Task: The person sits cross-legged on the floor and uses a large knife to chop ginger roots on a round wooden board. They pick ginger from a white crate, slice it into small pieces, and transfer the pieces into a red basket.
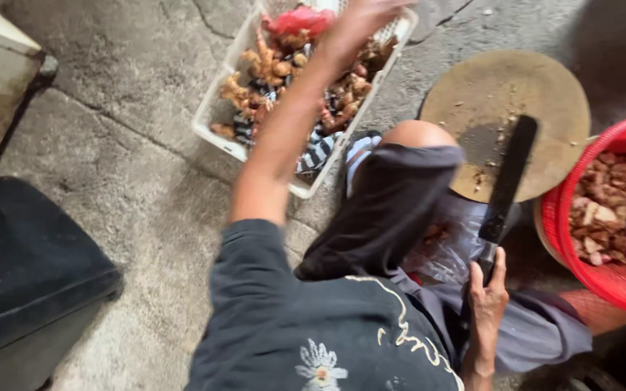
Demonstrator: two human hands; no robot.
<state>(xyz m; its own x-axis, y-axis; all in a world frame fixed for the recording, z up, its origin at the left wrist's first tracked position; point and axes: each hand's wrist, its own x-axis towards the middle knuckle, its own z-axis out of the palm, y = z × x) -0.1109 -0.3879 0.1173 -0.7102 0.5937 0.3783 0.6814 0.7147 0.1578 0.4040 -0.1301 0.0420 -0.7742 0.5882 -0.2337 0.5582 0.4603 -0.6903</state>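
The left hand (pixel 371 11) reaches out toward twelve o'clock, over the far end of a white rectangular plastic crate (pixel 215 108) filled with knobbly tan ginger roots (pixel 255 80), a red plastic bag (pixel 300 20) and a striped cloth. The hand is blurred and partly cut off by the top edge, so I cannot tell how far its grip is open or whether it has hold of anything. The right hand (pixel 488 289), at about five o'clock, has its grip wrapped tight around the handle of a long dark cleaver (pixel 510 174), whose blade points up toward one o'clock and lies across the edge of a round, worn wooden chopping block (pixel 545 94). At three o'clock, just beside the block, stands a red plastic basket (pixel 617 289) holding chopped ginger pieces (pixel 610 210). A clear plastic bag (pixel 451 246) lies under the cleaver's handle end, near the person's raised knee. Everything rests on the rough grey concrete floor (pixel 132 181). A dark bin (pixel 23 268) sits at nine o'clock.
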